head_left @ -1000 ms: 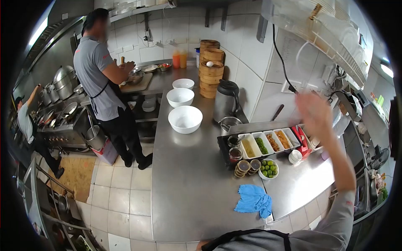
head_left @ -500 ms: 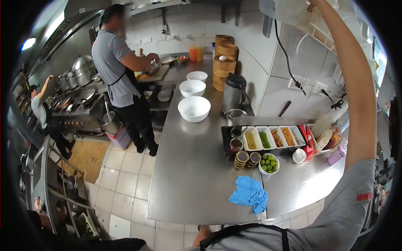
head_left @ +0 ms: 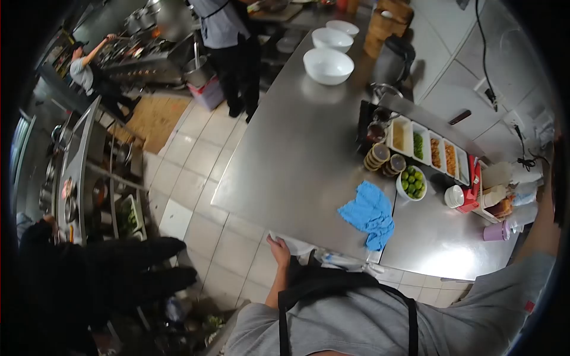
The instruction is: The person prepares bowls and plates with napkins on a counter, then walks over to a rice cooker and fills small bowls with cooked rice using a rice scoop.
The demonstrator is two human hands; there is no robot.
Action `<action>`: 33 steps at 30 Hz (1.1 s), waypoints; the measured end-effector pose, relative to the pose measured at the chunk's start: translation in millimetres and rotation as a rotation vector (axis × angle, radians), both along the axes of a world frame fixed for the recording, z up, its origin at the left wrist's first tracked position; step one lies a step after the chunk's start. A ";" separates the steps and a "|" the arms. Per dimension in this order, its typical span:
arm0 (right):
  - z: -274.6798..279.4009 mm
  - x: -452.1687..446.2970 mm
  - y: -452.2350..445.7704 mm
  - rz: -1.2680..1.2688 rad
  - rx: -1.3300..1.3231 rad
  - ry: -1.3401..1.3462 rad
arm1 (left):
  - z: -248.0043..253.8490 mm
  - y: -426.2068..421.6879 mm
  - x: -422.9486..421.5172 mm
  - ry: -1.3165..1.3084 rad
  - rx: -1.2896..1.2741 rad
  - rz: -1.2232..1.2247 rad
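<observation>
My left hand (head_left: 279, 250) is low, just in front of the steel counter (head_left: 285, 160), with its fingers closed at the corner of a white cloth-like sheet (head_left: 297, 243). My right arm reaches up along the right edge, and its hand is out of view. A crumpled blue cloth (head_left: 371, 215) lies near the counter's front edge. Behind it are a bowl of green limes (head_left: 411, 183), stacked small jars (head_left: 377, 156) and a black tray holding white tubs of chopped food (head_left: 418, 142). Small white cups (head_left: 454, 196) stand beside a red object (head_left: 472, 188).
White bowls (head_left: 328, 66), a dark jug (head_left: 392, 59) and bamboo steamers (head_left: 386, 26) stand at the back. A purple cup (head_left: 496, 231) is at the right. One co-worker (head_left: 228, 59) stands beyond the counter, another (head_left: 89, 74) at the stove, and a dark-clothed person (head_left: 101, 273) at lower left.
The view has swung down and leftward. My right hand, raised toward the upper rack before, has left the frame. My left hand has come into view, and so has the dark-clothed person.
</observation>
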State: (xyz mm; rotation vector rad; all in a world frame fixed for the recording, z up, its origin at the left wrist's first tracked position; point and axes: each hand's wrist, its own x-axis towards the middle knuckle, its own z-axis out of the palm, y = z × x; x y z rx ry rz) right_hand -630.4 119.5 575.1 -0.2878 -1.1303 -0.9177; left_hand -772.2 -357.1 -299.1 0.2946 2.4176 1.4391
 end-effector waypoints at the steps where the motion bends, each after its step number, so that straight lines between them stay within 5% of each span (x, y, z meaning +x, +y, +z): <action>1: -15.5 -1.7 -4.1 0.032 -0.008 -0.010 | 18.7 -18.9 0.7 0.019 0.016 0.053; 3: -42.5 -3.4 -16.0 0.097 -0.022 -0.042 | 82.2 -63.0 7.9 -0.110 -0.050 0.160; 5: -82.9 -4.9 -34.3 0.197 -0.089 -0.105 | 28.7 -141.6 3.5 0.427 -0.214 0.252; 6: -108.7 -9.0 -44.8 0.262 -0.144 -0.145 | 47.1 -167.4 -4.3 0.319 -0.086 0.286; 9: -208.1 -28.2 -83.5 0.573 -0.501 -0.282 | 233.2 -172.0 -16.1 0.097 0.280 0.268; 12: -318.6 -53.5 -130.9 0.900 -1.186 -0.325 | 280.8 -121.3 -49.7 -0.009 0.212 0.235; 15: -397.6 -69.6 -181.4 1.259 -1.958 -0.236 | 265.3 -37.7 -88.9 0.116 0.291 0.022; 16: -401.4 -68.4 -204.1 1.746 -2.036 -0.351 | 263.1 -8.9 -99.3 0.035 0.306 -0.040; 18: -464.5 -73.1 -195.1 2.222 -2.051 -0.140 | 226.0 41.9 -127.7 0.181 0.192 -0.136; 23: -497.9 -67.4 -195.7 2.031 -2.183 0.144 | 232.6 105.1 -154.0 0.071 0.117 -0.322; 27: -499.3 -69.5 -175.7 2.011 -2.137 0.032 | 253.5 127.7 -168.3 0.071 0.012 -0.462; 31: -499.0 -77.6 -170.8 2.068 -2.059 0.157 | 238.5 137.2 -194.4 0.386 -0.268 -0.680; 33: -496.0 -84.4 -177.8 2.069 -2.046 0.357 | 253.3 149.5 -197.4 0.614 -0.215 -0.692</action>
